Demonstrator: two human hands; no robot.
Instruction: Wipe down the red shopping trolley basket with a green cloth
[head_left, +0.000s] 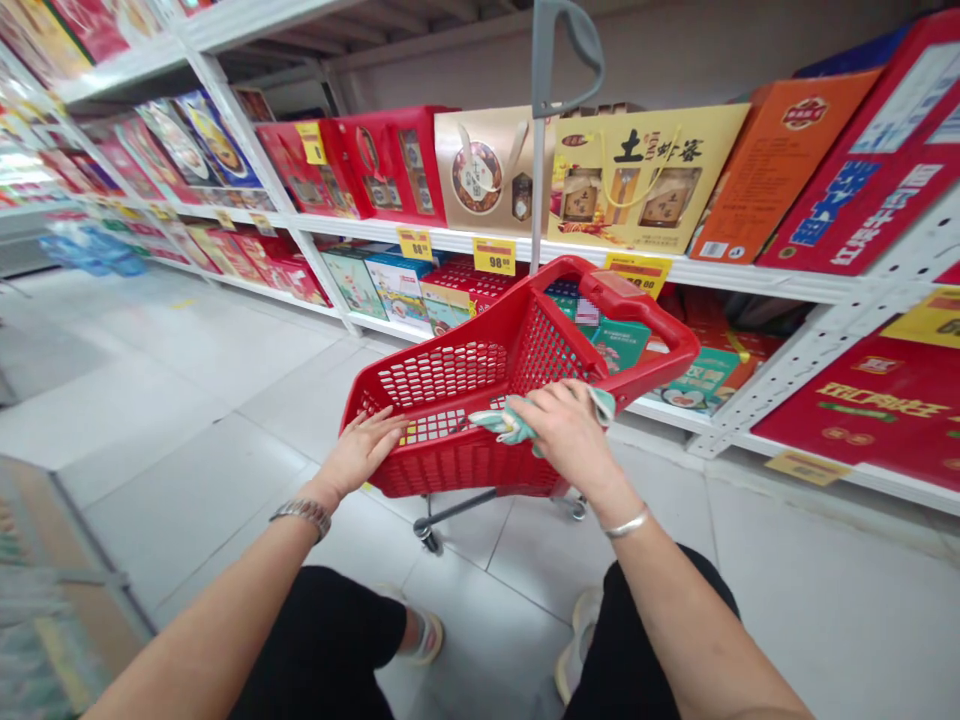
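A small red plastic shopping cart (pixel 450 470) stands sideways in front of me on the tiled floor. My left hand (pixel 361 448) lies on the near rim toward its front end, fingers stretched out and holding nothing. At the other end of that rim my right hand (pixel 562 425) is closed around a green and white striped cloth (pixel 508 422), which hangs partly over the basket's inside. Behind the right hand rises the cart's red push handle (pixel 675 345). A grey pole with a loop-shaped top (pixel 576 55) stands up at the cart's back.
White shelving (pixel 787 280) with boxed goods runs behind the cart. A yellow honey gift box (pixel 645 185) and an orange box (pixel 780 170) stand on its middle shelf. A blurred display case (pixel 67 590) is at lower left. My feet are on the floor below the cart.
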